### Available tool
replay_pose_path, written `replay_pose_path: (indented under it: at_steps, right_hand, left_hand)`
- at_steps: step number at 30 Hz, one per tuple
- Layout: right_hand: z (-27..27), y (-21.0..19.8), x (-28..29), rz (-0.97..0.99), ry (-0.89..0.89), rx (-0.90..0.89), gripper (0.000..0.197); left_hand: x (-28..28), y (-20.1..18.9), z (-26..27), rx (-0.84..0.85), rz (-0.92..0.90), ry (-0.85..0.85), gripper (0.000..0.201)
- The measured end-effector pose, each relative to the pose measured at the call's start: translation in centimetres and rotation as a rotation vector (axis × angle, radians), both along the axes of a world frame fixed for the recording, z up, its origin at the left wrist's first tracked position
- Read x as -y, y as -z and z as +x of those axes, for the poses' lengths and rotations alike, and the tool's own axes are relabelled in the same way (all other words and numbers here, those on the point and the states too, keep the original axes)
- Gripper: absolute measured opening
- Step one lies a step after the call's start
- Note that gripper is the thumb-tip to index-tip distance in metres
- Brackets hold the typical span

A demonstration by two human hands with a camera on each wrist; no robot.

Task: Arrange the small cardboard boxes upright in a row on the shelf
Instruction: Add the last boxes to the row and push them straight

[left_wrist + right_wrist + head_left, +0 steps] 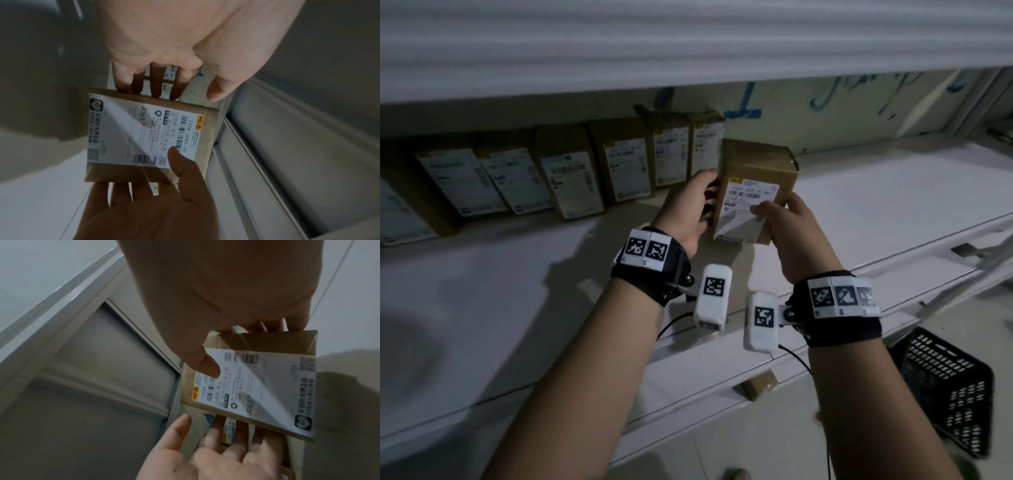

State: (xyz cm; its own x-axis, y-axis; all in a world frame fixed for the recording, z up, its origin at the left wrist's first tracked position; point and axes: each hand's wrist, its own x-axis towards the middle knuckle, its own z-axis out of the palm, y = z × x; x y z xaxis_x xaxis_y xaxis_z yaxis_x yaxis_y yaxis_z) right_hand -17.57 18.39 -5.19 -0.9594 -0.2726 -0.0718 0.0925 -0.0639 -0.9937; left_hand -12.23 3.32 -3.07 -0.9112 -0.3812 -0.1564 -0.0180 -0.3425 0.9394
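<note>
A white shelf runs across the head view, with a row of boxes standing upright along its back, just beyond the left fingers. A black basket sits low, well to the right of and below the right wrist. Between the two hands stands a brown cardboard box with a white label, upright on the shelf and just beside the right end of the row. The left hand has its straight fingers laid against the box's left side, the thumb apart from it. The right hand holds the box's right side, its fingers behind the edge and its thumb pressed on the label, so the box is gripped between them.
</note>
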Motion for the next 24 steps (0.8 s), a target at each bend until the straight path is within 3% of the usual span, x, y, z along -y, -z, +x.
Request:
replay_pose_path:
  at_steps: [6, 9, 18, 21, 24]
  right_hand:
    - [-1.4, -1.2, -1.2, -0.062, -0.012, 0.017, 0.057]
    - [-2.9, -1.1, -1.1, -0.065, 0.027, 0.026, 0.075]
    - [-8.3, -1.2, 0.9, 0.24, 0.09, -0.026, 0.136]
    - [-9.6, -1.1, 1.2, 0.277, 0.096, -0.047, 0.144]
    - [-10.3, -0.6, 1.2, 0.302, 0.109, -0.104, 0.156]
  left_hand:
    - [-1.3, -0.6, -0.1, -0.029, -0.162, 0.008, 0.021]
    - [-1.5, -0.9, -1.0, -0.023, -0.153, 0.038, 0.018]
    - [-1.0, 0.5, -4.3, 0.167, -0.259, -0.001, 0.016]
    - [0.8, 0.7, -5.0, 0.144, -0.404, -0.068, 0.021]
    - [3.6, -0.4, -5.3, 0.093, -0.555, -0.251, 0.016]
